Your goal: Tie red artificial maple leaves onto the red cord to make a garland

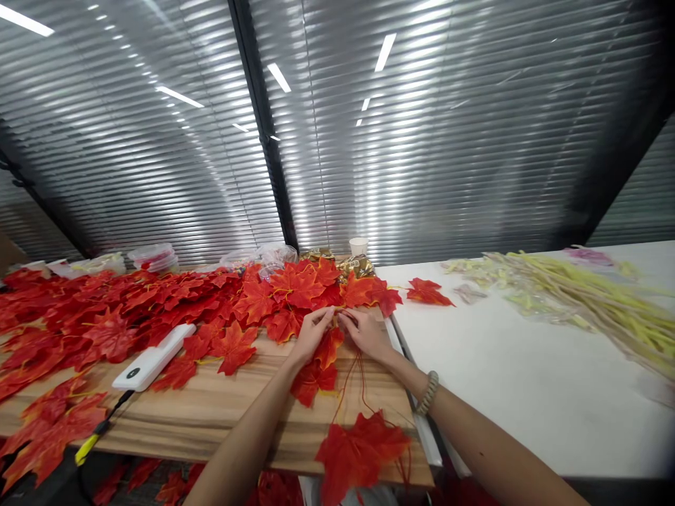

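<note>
Fingers pinched, my left hand (316, 332) and my right hand (365, 333) almost meet over the wooden table's right part. Just under my left hand hangs a red artificial maple leaf (330, 347), its stem seemingly between the fingertips. A thin red cord (361, 376) runs down from beneath my right hand; its upper end is hidden by the fingers. The cord leads toward a large red maple leaf (363, 450) at the table's front edge. Another red leaf (313, 381) lies below my left wrist.
A heap of red maple leaves (174, 302) covers the wooden table's (237, 414) back and left. A white power bank (152, 358) with a cable lies there. Paper cup (358, 246) and gold packets (356, 266) stand behind. Yellow-green stems (595, 295) lie on the white table (506, 379).
</note>
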Action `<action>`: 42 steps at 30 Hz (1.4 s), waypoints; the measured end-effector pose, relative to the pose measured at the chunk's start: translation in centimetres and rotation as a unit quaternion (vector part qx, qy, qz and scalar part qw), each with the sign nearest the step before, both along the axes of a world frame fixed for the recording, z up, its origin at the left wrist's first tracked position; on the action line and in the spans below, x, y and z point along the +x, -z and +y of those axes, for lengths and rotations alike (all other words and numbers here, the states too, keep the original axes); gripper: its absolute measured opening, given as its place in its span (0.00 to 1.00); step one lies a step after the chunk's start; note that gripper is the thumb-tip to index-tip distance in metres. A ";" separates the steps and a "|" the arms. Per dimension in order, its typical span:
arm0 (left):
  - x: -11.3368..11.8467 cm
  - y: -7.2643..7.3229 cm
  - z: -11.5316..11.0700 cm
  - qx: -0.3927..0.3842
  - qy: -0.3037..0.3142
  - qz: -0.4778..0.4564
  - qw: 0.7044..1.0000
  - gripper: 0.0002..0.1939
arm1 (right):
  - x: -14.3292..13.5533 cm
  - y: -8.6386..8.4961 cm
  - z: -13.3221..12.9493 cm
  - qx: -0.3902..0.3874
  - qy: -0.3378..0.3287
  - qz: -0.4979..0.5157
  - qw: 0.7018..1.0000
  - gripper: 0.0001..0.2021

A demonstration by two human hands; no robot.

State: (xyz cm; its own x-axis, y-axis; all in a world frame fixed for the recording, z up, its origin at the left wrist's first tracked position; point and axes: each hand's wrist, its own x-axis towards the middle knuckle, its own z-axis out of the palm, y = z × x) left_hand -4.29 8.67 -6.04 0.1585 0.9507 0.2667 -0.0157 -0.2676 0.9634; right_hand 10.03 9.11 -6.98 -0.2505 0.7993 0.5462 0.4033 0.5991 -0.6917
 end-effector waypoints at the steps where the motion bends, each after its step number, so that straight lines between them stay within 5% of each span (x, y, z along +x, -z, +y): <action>1: 0.0 0.1 0.0 -0.008 0.000 -0.006 1.000 0.18 | 0.0 0.0 0.0 0.003 -0.001 -0.001 1.000 0.11; 27: -0.1 -0.4 -0.3 -0.115 0.045 -0.079 0.989 0.20 | 0.0 -0.3 -0.5 0.010 -0.053 0.000 0.999 0.10; 42: -0.2 -0.3 -0.2 -0.138 0.060 -0.099 0.984 0.23 | 0.0 -0.6 -0.7 0.020 -0.010 0.009 1.000 0.10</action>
State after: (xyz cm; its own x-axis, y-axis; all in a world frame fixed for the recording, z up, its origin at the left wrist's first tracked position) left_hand -4.47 8.50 -5.70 0.2458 0.9686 0.0385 -0.2262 0.0187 0.9739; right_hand 10.05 8.41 -6.42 -0.2563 0.7715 0.5823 0.3785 0.6344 -0.6740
